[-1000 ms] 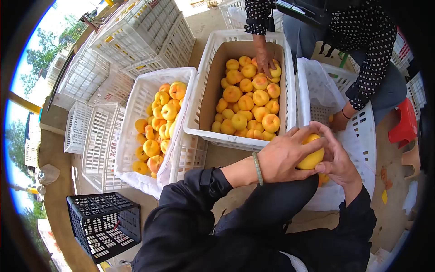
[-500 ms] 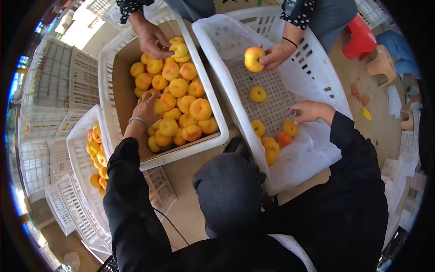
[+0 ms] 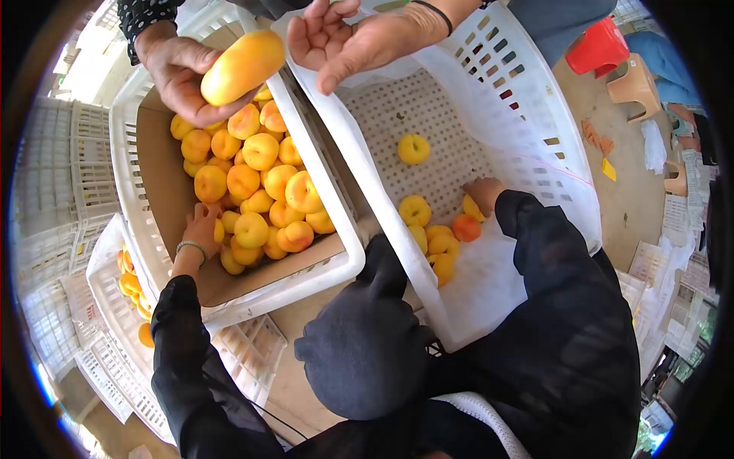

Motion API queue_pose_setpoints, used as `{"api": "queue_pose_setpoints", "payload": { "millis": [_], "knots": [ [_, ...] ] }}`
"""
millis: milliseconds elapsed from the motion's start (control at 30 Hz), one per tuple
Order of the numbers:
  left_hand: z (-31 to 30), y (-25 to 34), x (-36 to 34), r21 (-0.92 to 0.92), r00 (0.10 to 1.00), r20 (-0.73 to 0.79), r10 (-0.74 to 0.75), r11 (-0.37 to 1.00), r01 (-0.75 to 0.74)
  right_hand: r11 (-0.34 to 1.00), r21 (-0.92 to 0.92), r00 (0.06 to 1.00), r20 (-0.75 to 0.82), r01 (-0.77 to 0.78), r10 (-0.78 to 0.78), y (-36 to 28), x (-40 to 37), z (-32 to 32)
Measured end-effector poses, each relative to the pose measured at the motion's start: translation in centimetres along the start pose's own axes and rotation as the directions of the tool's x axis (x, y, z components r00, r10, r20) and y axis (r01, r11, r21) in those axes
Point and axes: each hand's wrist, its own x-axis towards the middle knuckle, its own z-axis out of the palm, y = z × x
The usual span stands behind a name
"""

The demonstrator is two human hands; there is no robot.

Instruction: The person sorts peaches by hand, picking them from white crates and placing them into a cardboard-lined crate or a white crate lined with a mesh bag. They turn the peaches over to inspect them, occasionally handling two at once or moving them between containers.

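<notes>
My left hand (image 3: 200, 229) is at the left side of the cardboard-lined crate (image 3: 352, 260), its fingers curled against a yellow peach (image 3: 219, 231) among many peaches. In the white-lined crate (image 3: 436, 321), my right hand (image 3: 484, 193) closes over a yellow peach (image 3: 472, 208), which it partly hides. A red-orange peach (image 3: 466, 227) lies just beside that one, with several yellow peaches to its left. One yellow peach (image 3: 414, 149) sits apart on the perforated bottom.
Across from me, another person holds a large peach (image 3: 243, 67) in one hand; their other hand (image 3: 348, 38) is open above the crates. A third crate of peaches (image 3: 103, 268) stands at left. Stools (image 3: 598, 47) are at upper right.
The view has shifted. My left hand is lower at the crate's left side; my right hand has come down onto a peach. The other person's hands have moved left, the peach now in the other hand.
</notes>
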Motion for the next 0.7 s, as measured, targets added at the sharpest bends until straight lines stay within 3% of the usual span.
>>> {"api": "queue_pose_setpoints", "payload": {
  "millis": [133,167,233,300,400,533,567,600,667,700],
  "knots": [
    [-0.3,0.8,-0.4,0.137,0.987,0.136,-0.084,0.988,0.066,0.995,-0.1,0.995,0.101,0.016,-0.006,0.2,0.4,1.4],
    [-0.1,0.8,-0.4,0.153,0.978,0.178,-0.11,0.985,0.083,0.989,-0.136,0.998,0.017,0.059,-0.057,0.3,-0.2,1.5],
    [0.2,0.5,-0.5,0.158,0.978,0.187,-0.096,0.985,0.066,0.979,-0.176,0.992,-0.065,0.1,-0.113,0.4,-0.7,1.6],
    [0.9,0.0,-0.5,0.165,0.977,0.192,-0.09,0.985,0.058,0.99,-0.009,0.988,-0.064,0.143,-0.143,0.6,-0.4,1.8],
    [1.1,0.1,-0.6,0.245,0.986,0.132,-0.105,0.967,0.07,0.986,-0.11,0.992,0.008,0.125,-0.125,0.4,0.2,1.4],
    [-2.9,2.8,-4.6,-0.006,0.999,-0.051,-0.003,1.0,0.002,0.973,-0.169,0.987,0.065,0.158,-0.149,0.1,-0.6,-1.0],
    [-3.5,3.6,-5.5,-0.118,0.994,-0.106,-0.002,0.993,-0.01,0.983,-0.119,0.99,0.062,0.137,-0.13,0.3,-0.7,-1.4],
    [-3.5,4.4,-6.6,-0.117,0.995,-0.104,-0.008,0.993,-0.004,0.991,-0.067,0.992,0.058,0.115,-0.111,0.3,-0.6,-1.7],
    [-2.7,6.8,-10.0,-0.21,0.884,-0.459,0.091,0.955,-0.208,0.994,-0.023,0.992,0.07,0.109,-0.107,1.0,-0.1,-1.2],
    [-2.5,8.7,-11.9,-0.263,0.858,-0.503,0.098,0.929,-0.261,0.995,0.021,0.991,0.088,0.097,-0.099,1.2,0.1,-0.9]
  ]
}}
